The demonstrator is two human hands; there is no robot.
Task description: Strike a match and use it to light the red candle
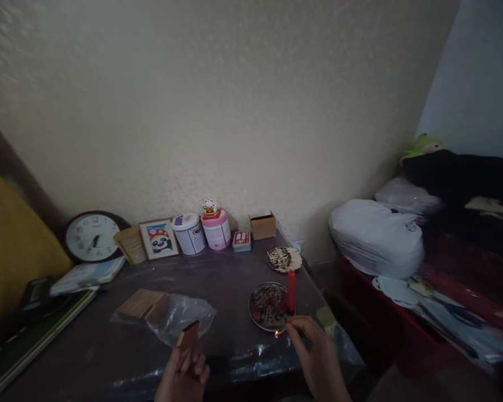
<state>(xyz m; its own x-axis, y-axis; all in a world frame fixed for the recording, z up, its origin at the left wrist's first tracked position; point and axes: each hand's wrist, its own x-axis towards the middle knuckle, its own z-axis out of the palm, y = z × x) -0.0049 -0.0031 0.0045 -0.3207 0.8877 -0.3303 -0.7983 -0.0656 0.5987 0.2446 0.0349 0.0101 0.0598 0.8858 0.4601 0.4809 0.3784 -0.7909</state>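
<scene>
A round clock [93, 237] leans on the wall at the back of the dark table [226, 273]. Next to it stand a tan cup [130, 244], a small panda picture [159, 238], a white tub [189, 233] and a pink tub [216, 229] with a tiny toy cat [210, 207] on top. A little red tin [242, 240] and a brown box [262, 225] come after. A book [88, 274] lies on the left. On the right, a big white bag [375, 237] sits on a red bed [452, 290].
</scene>
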